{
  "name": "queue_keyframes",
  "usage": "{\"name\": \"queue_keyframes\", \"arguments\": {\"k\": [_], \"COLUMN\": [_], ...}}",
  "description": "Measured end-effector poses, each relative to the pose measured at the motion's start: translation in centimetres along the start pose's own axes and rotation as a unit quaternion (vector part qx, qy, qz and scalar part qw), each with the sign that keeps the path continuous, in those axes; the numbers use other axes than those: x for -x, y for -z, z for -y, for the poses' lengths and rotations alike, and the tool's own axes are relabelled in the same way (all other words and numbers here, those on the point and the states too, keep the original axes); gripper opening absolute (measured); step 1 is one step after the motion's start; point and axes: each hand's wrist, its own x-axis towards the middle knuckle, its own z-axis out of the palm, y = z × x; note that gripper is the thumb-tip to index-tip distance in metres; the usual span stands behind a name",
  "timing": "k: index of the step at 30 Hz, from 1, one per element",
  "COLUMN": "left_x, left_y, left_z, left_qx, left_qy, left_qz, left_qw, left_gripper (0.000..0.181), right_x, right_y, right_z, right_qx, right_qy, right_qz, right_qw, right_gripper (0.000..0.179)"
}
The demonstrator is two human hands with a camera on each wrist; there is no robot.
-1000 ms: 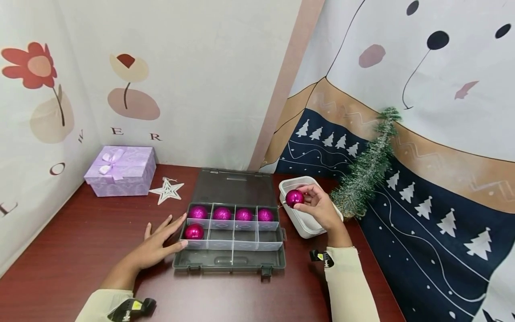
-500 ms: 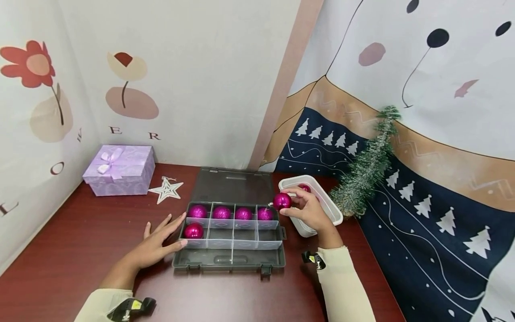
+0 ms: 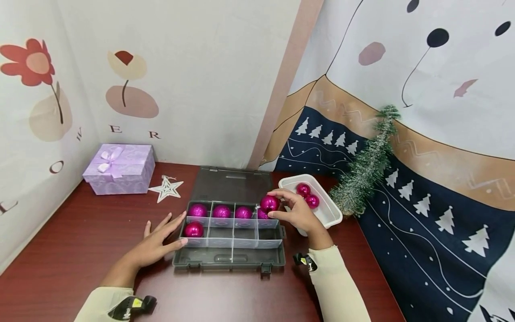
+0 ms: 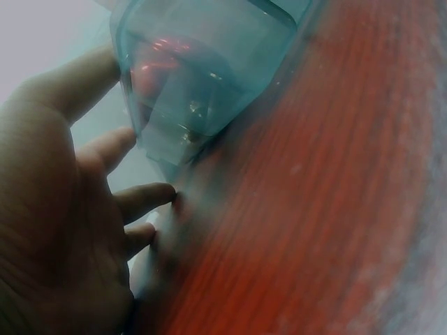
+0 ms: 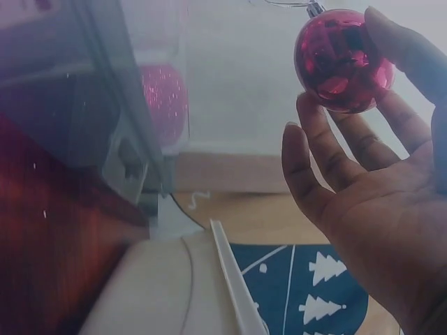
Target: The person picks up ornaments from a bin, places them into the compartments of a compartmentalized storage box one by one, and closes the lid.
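My right hand [image 3: 299,212] pinches a shiny magenta Christmas ball [image 3: 269,204] between thumb and fingers, over the right end of the divided plastic case [image 3: 231,243]. In the right wrist view the ball [image 5: 342,61] shows its silver cap and hanging loop. Glittery magenta balls fill the case's back row, the rightmost partly hidden behind the held ball. One shiny ball [image 3: 194,229] sits in the front row's left compartment. My left hand [image 3: 157,246] rests at the case's left side, fingers spread; in the left wrist view its fingers [image 4: 112,150] touch the case wall.
A white tub [image 3: 331,214] with two shiny balls [image 3: 312,201] stands right of the case, beside a small tinsel tree [image 3: 368,165]. The case's lid [image 3: 231,185] lies open behind it. At the back left are a white star [image 3: 166,189] and a lilac gift box [image 3: 120,170].
My right hand has carried the shiny ball leftward from above the white tub to over the case, uncovering two balls in the tub. The left hand has stayed in place.
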Motion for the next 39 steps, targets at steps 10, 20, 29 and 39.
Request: {"name": "queue_keyframes", "arguments": {"k": [10,20,29,39], "left_x": [-0.3,-0.6,-0.5,0.0], "left_y": [0.0,0.0,0.1,0.0], "left_z": [-0.2,-0.1,-0.1,0.0], "left_qx": [0.003,-0.004,-0.003,0.002], "left_qy": [-0.002,-0.005,-0.012,-0.004], "left_qz": [0.001,-0.001,-0.001,0.000], "left_qw": [1.0000,1.0000,0.9999,1.0000], "left_gripper": [0.083,0.082,0.083,0.082], "right_x": [-0.8,-1.7,-2.7,-4.5], "right_y": [-1.4,-2.8,-3.9,-5.3], "right_z": [0.4,1.3,1.8,1.4], "right_qx": [-0.011,0.027,0.028,0.001], "right_qy": [0.032,0.049,0.059,0.091], "right_qz": [0.029,0.043,0.051,0.092], "right_qw": [0.9990,0.9975,0.9966,0.9916], "right_gripper": [0.051,0.053,0.053,0.056]}}
